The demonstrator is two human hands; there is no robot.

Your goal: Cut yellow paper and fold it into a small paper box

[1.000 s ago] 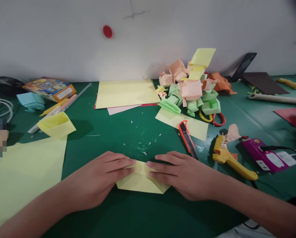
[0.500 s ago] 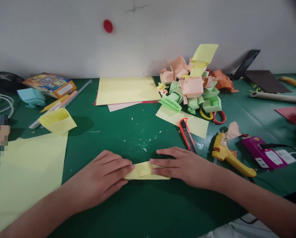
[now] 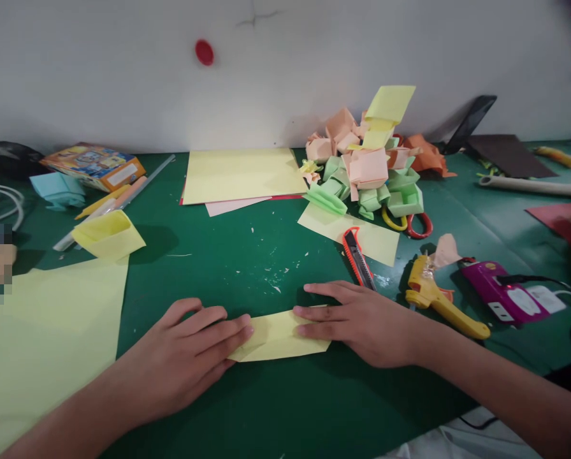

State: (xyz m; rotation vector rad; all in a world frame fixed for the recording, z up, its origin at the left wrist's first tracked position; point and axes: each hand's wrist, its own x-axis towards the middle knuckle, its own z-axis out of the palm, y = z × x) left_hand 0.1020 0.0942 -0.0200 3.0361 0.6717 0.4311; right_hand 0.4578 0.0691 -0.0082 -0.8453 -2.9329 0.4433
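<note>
A small folded yellow paper [image 3: 280, 335] lies flat on the green table [image 3: 247, 255] in front of me. My left hand [image 3: 190, 357] rests palm down on its left end, fingertips pressing the fold. My right hand [image 3: 362, 322] presses the right end with flat fingers. Both hands touch the paper from opposite sides, and its middle shows between them.
An orange box cutter [image 3: 357, 255], a yellow glue gun [image 3: 438, 299] and a purple device [image 3: 503, 299] lie to the right. A pile of folded paper pieces [image 3: 366, 172] with scissors [image 3: 410, 223] sits behind. Yellow sheets lie at the back [image 3: 242, 175] and the left [image 3: 41, 338].
The yellow paper went from a wider shape to a narrower folded strip. Both hands slid along it while pressing it down, and my left fingers have spread a little.
</note>
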